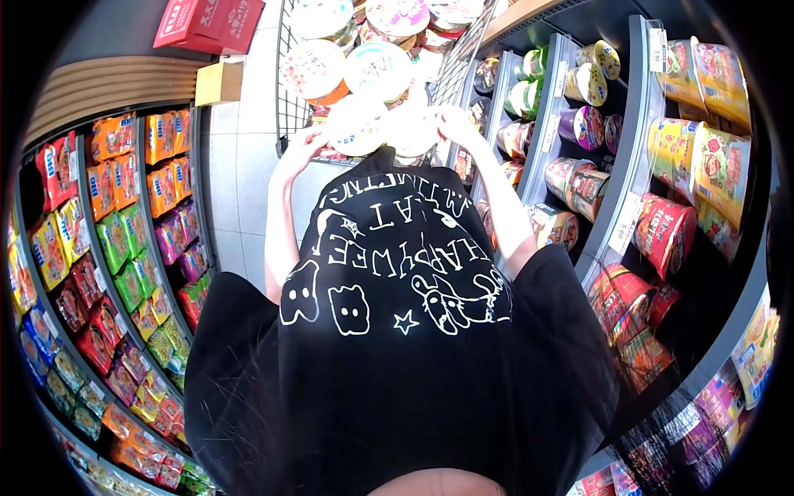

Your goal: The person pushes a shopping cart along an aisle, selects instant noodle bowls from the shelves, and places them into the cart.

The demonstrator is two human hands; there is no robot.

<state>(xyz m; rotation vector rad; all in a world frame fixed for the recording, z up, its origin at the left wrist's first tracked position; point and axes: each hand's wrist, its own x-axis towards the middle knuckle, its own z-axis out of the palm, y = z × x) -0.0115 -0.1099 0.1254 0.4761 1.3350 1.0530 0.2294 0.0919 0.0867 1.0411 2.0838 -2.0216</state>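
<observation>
Head view: grey tiled floor [236, 157] runs between stocked shelves [639, 66]; lidded tubs [379, 70] fill a wire cart [291, 107]. Left hand [308, 145] and right hand [457, 131] meet the nearest tubs; glare obscures whether either grips.

A wire cart [287, 106] is holding a heap of round tubs [379, 70], some resting on others, the nearest ones washing out in glare. On the right, shelves [639, 78] are carrying rows of cups [578, 186], some of them lying tilted. On the left, shelves [197, 153] are bearing orange, green, red, yellow and purple packets [113, 183]. Grey floor tiles [240, 178] are showing between the left shelves and the cart.
</observation>
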